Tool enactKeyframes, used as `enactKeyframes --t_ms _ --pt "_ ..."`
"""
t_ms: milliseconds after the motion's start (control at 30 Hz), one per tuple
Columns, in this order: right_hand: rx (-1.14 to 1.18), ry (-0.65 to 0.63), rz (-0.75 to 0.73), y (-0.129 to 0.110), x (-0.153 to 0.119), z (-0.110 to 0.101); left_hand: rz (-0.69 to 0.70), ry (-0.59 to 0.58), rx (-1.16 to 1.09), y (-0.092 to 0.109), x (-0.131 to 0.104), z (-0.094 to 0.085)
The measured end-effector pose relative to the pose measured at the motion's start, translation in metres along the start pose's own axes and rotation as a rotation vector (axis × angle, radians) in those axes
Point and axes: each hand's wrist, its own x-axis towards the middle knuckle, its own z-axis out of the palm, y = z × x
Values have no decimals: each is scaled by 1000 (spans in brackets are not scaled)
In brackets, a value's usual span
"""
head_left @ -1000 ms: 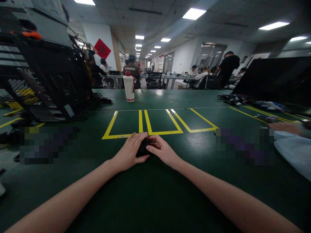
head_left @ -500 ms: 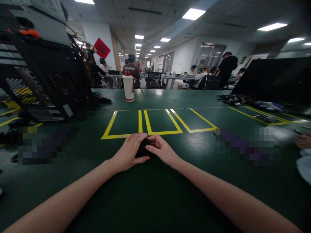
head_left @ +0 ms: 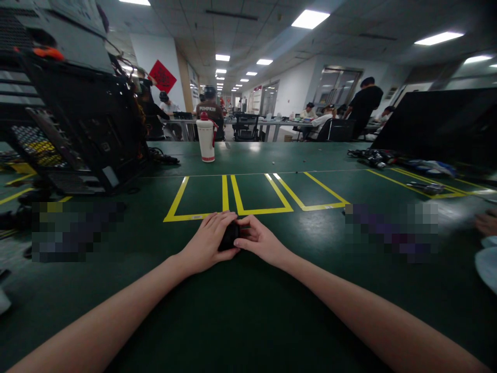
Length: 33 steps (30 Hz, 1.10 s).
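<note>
A small black rounded object point(head_left: 229, 237) sits between my hands on the green table point(head_left: 240, 316), its exact kind unclear. My left hand point(head_left: 212, 238) is wrapped over its left side and top, with the thumb along the near edge. From the other side, the fingertips and thumb of my right hand point(head_left: 261, 239) pinch its right edge. Both hands hide much of it. Just beyond them, yellow tape point(head_left: 264, 211) marks several outlined areas on the tabletop.
A white cup with a red lid point(head_left: 207, 140) stands farther back. At left is an open black computer case point(head_left: 89, 124); cables point(head_left: 163, 156) lie beside it. A dark panel point(head_left: 438, 124) and tangled parts point(head_left: 375, 157) are at right. Another person's hand point(head_left: 487, 223) shows at the right edge.
Both hands stay around the black object with almost no movement. The whole view has shifted very slightly.
</note>
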Motion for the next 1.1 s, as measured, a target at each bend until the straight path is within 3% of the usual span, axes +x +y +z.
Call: enactKeyframes --t_ms 233,500,833,1100 --pt "-44 95 23 3 6 -1 -15 -11 -9 2 0 -2" --pt "-26 -16 1 1 0 -2 -11 -9 15 1 0 -2" --pt "-77 87 22 3 4 0 -18 -5 51 -1 -1 1" --pt "-24 -13 -12 0 -2 0 -13 -14 53 1 -1 -1"
